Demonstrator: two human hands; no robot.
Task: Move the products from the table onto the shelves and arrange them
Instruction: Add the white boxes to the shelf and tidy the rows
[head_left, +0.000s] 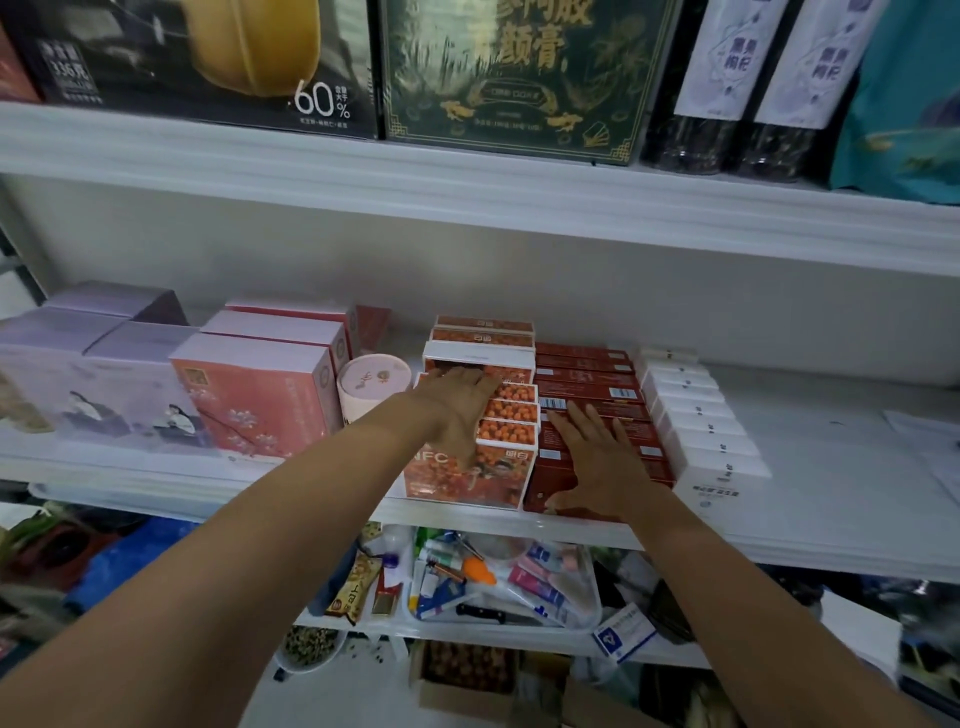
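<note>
Mid shelf (208, 488): row of orange berry-print cartons (467, 480), w/ dark-red cartons (587, 375) touching on their right. L hand (462, 402) lay flat on orange tops, R hand (597, 457) flat on red tops; fingers straight, gripping nothing. Judged: light, stiff card, glossy, prob. slippery, corners crushable. Best held by side faces.

A clear plastic tray (590, 592) holds tubes (535, 582) and a black-handled knife (483, 614); a blue-and-white medicine box (623, 636) lies just right of it, a white bowl (311, 668) left.
</note>
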